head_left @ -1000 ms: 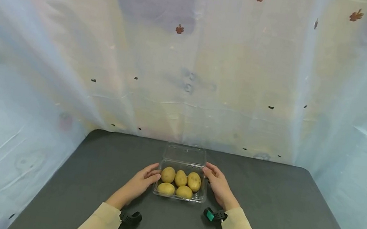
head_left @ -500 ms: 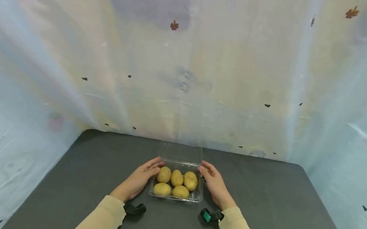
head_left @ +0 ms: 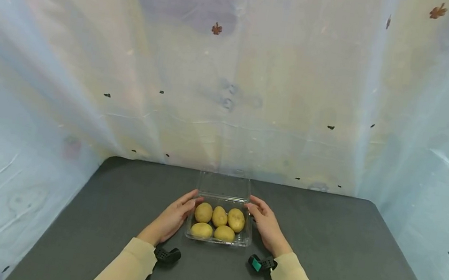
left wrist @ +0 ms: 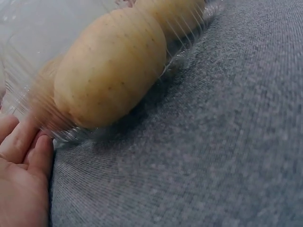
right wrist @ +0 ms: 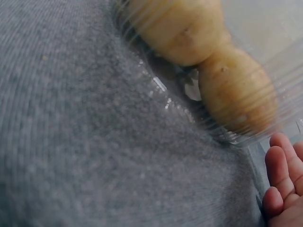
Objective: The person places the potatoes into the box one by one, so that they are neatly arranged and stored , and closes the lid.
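A clear plastic clamshell box [head_left: 217,241] stands on the grey table with its lid [head_left: 224,186] tipped open at the back. Several yellow potatoes [head_left: 236,220] lie inside in two rows; one potato [left wrist: 113,66] shows large through the ribbed wall in the left wrist view, another potato [right wrist: 236,90] in the right wrist view. My left hand [head_left: 173,218] holds the box by its left side, fingertips at the back left corner. On the opposite side my right hand [head_left: 267,226] grips the wall, thumb over the rim near the lid hinge. The far fingertips are partly hidden.
The dark grey table [head_left: 341,259] has rounded far corners. Behind and beside it hangs a pale patterned plastic sheet [head_left: 291,82]. Both wrists wear black straps, and a green patch [head_left: 256,264] marks the right one.
My left hand has slid forward along the box's left side, its fingertips now at the back corner by the rim. My right hand keeps its place; the head view has shifted slightly.
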A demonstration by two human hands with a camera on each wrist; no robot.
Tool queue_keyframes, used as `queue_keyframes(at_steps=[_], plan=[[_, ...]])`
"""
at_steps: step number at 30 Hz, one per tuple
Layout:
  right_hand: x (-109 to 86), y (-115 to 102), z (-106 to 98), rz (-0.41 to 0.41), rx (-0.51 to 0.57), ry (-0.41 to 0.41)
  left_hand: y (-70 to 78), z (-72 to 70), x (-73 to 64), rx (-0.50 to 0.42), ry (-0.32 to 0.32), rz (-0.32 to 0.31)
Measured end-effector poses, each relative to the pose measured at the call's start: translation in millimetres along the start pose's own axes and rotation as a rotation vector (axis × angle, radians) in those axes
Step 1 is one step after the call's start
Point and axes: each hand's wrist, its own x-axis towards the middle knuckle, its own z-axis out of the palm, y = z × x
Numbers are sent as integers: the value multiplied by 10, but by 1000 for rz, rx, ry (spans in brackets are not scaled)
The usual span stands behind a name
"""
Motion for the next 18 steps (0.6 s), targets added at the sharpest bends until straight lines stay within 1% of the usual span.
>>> queue_keyframes(at_steps=[3, 8, 12, 18], plan=[[-6, -26, -11, 12, 20, -11, 9, 7, -4, -4, 5, 7], [-1, -49, -20, 19, 19, -20, 10, 23, -9, 0, 24, 2], [9, -41, -13, 13, 29, 1, 28, 40, -12, 7, 40, -4], [20, 12, 1, -15, 39, 37, 41, 41, -16, 4, 39, -1]])
